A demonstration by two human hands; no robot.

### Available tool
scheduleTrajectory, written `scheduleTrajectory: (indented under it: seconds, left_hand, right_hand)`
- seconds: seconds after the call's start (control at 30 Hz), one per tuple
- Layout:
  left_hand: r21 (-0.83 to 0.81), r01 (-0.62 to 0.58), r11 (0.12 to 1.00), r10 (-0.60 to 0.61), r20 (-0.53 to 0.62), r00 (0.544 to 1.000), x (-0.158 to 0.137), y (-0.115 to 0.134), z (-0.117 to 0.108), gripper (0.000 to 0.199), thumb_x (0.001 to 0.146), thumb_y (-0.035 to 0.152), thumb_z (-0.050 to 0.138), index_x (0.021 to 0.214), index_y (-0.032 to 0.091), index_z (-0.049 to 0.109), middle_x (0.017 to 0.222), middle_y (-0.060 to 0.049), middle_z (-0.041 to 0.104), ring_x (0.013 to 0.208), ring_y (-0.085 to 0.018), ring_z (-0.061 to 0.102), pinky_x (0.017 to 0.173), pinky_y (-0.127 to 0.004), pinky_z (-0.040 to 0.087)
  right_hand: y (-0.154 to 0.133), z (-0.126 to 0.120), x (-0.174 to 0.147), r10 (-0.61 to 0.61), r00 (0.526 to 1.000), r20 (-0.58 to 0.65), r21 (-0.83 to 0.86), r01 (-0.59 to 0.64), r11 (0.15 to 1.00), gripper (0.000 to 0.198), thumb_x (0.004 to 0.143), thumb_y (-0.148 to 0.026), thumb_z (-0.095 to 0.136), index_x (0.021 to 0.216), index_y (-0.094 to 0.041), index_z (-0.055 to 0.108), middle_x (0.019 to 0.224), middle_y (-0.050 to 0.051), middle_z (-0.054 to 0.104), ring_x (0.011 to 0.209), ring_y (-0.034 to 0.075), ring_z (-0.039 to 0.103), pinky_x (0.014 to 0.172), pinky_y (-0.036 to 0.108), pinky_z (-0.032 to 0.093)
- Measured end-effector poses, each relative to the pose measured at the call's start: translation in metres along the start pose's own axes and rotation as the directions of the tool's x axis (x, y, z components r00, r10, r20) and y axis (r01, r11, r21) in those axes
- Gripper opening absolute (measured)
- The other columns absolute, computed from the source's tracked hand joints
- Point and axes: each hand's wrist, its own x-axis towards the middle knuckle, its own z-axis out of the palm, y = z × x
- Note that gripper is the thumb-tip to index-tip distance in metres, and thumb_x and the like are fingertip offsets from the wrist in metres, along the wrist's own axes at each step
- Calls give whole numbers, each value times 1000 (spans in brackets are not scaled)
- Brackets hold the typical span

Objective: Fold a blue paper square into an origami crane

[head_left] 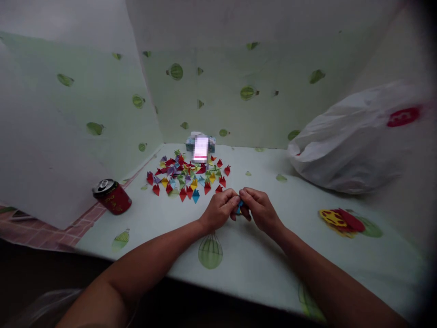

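Between the fingertips of both hands is a small blue folded paper piece (239,208), mostly covered by the fingers. My left hand (220,208) pinches it from the left, and my right hand (261,207) grips it from the right, thumbs almost meeting at the top. Just beyond and to the left lies a spread of small folded paper pieces (182,193) in red, blue, yellow, green and purple. The nearest red ones lie close to my left hand's knuckles. What fold the blue piece has cannot be made out.
A red drink can (118,200) stands at the left edge of the table (160,237). Behind the paper pieces, a lit phone (200,149) leans on a tissue box (212,145). At right are a white plastic bag (344,146) and a yellow and red bundle (341,221).
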Motion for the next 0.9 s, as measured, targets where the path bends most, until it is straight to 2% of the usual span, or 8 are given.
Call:
scheduleTrajectory:
  seconds: [0.13, 0.27, 0.4, 0.5, 0.6, 0.67, 0.73, 0.9]
  left_hand:
    - [-33, 56, 998, -60, -109, 992, 2, -7, 1, 32, 91, 46, 53, 77, 18, 50, 63, 2, 57, 50, -10, 55, 51, -22, 43]
    - [-19, 53, 998, -53, 15, 998, 5, -2, -5, 32, 87, 46, 60, 77, 16, 53, 64, 1, 59, 53, -11, 58, 55, -24, 46]
    - [-7, 14, 1000, -14, 52, 999, 5, 4, -6, 30, 86, 43, 63, 76, 17, 53, 61, 3, 56, 52, -9, 53, 52, -22, 43]
    - [-57, 55, 997, -55, -3, 998, 4, 4, -4, 33, 85, 45, 64, 74, 16, 53, 61, 2, 56, 52, -9, 53, 52, -23, 42]
    - [-144, 87, 986, -77, 68, 995, 3, 6, -3, 35, 84, 48, 66, 72, 16, 54, 61, 1, 58, 54, -10, 55, 56, -24, 45]
    - [-194, 76, 978, -59, 94, 994, 2, 8, -2, 34, 85, 47, 65, 73, 16, 55, 61, 0, 60, 55, -11, 56, 58, -25, 46]
    - [-174, 58, 983, -50, 46, 998, 1, 8, -1, 32, 86, 45, 65, 74, 16, 56, 63, -1, 61, 55, -11, 56, 57, -25, 46]
    - [-88, 86, 992, -95, -104, 990, 0, -2, 4, 33, 90, 44, 59, 74, 16, 56, 64, -1, 61, 58, -12, 57, 60, -25, 46]
  right_hand:
    - [5, -2, 3, -38, 999, -38, -97, 34, 995, 39, 96, -45, 52, 66, -21, 49, 50, -4, 51, 44, 10, 42, 46, 24, 34]
    - [0, -9, 4, -138, 990, -30, -212, 129, 969, 41, 95, -44, 52, 62, -21, 45, 50, -5, 46, 46, 9, 39, 47, 24, 31]
    - [-3, -14, 5, -24, 993, 119, -17, 26, 1000, 42, 97, -48, 48, 66, -21, 46, 45, -7, 45, 39, 8, 38, 44, 23, 32]
    - [-4, -14, 5, -9, 995, 97, 26, 7, 1000, 40, 94, -50, 54, 68, -21, 48, 46, -6, 49, 39, 8, 40, 42, 22, 33]
    - [-7, -12, 3, -13, 996, 86, 2, 13, 1000, 43, 93, -49, 56, 64, -20, 46, 45, -5, 50, 39, 8, 40, 41, 21, 30]
    - [-8, -10, 1, 16, 995, 100, 100, -26, 995, 41, 96, -50, 53, 67, -21, 47, 48, -4, 56, 37, 8, 40, 39, 21, 29]
    - [-6, -7, 1, 44, 996, 81, 182, -59, 982, 40, 96, -52, 51, 70, -21, 47, 50, -4, 57, 36, 8, 40, 37, 22, 28]
    - [4, -6, 6, 16, 999, 37, 10, -17, 1000, 34, 96, -45, 51, 73, -20, 49, 52, -5, 52, 42, 9, 44, 44, 23, 35]
